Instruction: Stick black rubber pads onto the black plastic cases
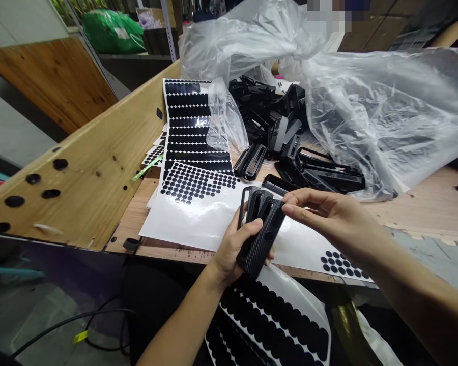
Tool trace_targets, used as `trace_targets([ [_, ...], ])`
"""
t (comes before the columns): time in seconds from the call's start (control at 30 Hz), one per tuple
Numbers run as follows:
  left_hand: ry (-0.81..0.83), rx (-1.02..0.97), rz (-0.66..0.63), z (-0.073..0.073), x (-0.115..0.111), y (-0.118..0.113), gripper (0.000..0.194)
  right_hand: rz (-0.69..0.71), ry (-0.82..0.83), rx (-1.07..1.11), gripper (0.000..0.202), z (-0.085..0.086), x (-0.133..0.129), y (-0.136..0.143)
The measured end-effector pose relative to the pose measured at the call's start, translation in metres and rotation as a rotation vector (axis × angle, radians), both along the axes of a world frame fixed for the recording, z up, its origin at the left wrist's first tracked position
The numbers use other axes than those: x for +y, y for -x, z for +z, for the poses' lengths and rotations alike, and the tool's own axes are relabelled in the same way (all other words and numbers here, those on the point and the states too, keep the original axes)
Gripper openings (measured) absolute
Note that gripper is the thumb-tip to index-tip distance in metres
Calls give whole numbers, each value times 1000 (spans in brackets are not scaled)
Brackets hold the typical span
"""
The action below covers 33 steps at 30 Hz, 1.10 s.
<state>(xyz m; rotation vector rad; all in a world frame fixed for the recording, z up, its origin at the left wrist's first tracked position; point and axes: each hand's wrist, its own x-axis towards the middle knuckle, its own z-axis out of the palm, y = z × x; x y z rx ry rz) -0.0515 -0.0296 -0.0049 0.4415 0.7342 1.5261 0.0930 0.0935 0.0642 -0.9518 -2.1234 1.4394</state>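
Note:
My left hand (232, 249) is wrapped round a few black plastic parts with a carbon-fibre pattern (265, 239), held tilted above the front edge of the table. A round black dot shows on the face of the nearest one. At their upper right corner, the thumb and index finger of my right hand (313, 208) are pinched together; whatever lies between the fingertips is too small to make out. Beneath my hands is a white sheet of round black stickers (191, 218), partly peeled. Another sticker sheet (275, 315) hangs below the table edge, over my lap.
Similar black parts (267, 112) lie heaped at the back, beside large clear plastic bags (366, 112). A long sheet of black stickers (187, 122) leans along the left. The wooden side board (95, 168) bears several black dots. A green bag (112, 30) sits on a shelf behind.

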Motion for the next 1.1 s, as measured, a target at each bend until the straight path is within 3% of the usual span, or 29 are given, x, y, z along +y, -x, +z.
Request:
trace_targets([
  [0.23,-2,-3,1,-2,0,0,51,14,-203,-11,29,-3,-4,-1],
  [0.37,1,2,2,-4,0,1,51,-64,-549,7,25,-5,-13,1],
  [0.43,1,12,-4,-4,1,1,50,-79,-700,16,33,-7,-13,2],
  [0.53,13,25,-2,-4,1,0,47,-13,-703,-12,37,-18,5,6],
  [0.6,21,18,12,-3,2,0,43,-82,-733,-85,33,-32,26,9],
  [0.67,16,-1,33,-1,2,0,40,-154,-819,-238,36,-49,47,10],
  [0.77,2,-43,97,0,2,-1,47,-106,-877,-444,39,-66,66,7],
  [0.87,10,-65,152,1,2,-2,58,-227,-692,-339,36,-64,60,-2],
  [0.97,35,-70,158,1,2,-1,58,-305,-141,-5,45,-45,36,-11],
  [1.03,46,-83,165,0,3,0,58,-283,246,152,50,-31,16,-14],
  [1.1,57,-96,173,-1,3,0,59,-245,509,222,47,-18,-3,-14],
])
